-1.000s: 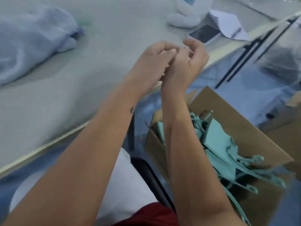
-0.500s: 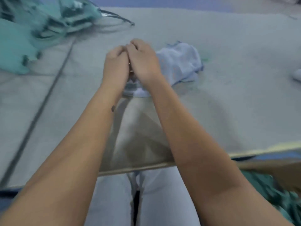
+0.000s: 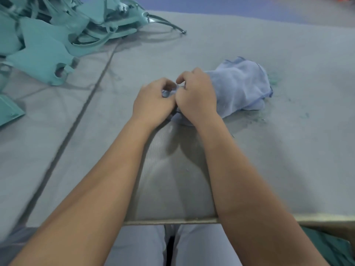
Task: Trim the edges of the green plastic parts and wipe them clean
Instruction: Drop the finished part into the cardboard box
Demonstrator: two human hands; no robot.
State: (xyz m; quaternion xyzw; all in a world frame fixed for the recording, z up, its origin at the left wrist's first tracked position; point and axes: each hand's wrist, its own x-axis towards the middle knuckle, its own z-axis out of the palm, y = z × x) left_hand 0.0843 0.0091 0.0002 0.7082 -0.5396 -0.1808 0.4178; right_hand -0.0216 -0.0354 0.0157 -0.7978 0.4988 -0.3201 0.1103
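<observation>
A light blue cloth (image 3: 240, 85) lies crumpled on the grey table (image 3: 288, 150), right of centre. My left hand (image 3: 153, 102) and my right hand (image 3: 196, 95) sit side by side at the cloth's near left end, fingers curled, pinching a fold of it between them. Whether anything small is held inside the fold is hidden. A pile of green plastic parts (image 3: 48, 35) with thin curved arms lies at the far left of the table, well away from both hands.
Green shavings (image 3: 274, 79) are scattered on the table beside and in front of the cloth. A dark seam (image 3: 80, 116) runs across the table on the left. The table's front edge (image 3: 172, 220) is above my lap. More green material (image 3: 330, 244) shows low right.
The view swung from the cardboard box of green parts on the right to the table. My hands, held together, came down onto the near end of the blue cloth.
</observation>
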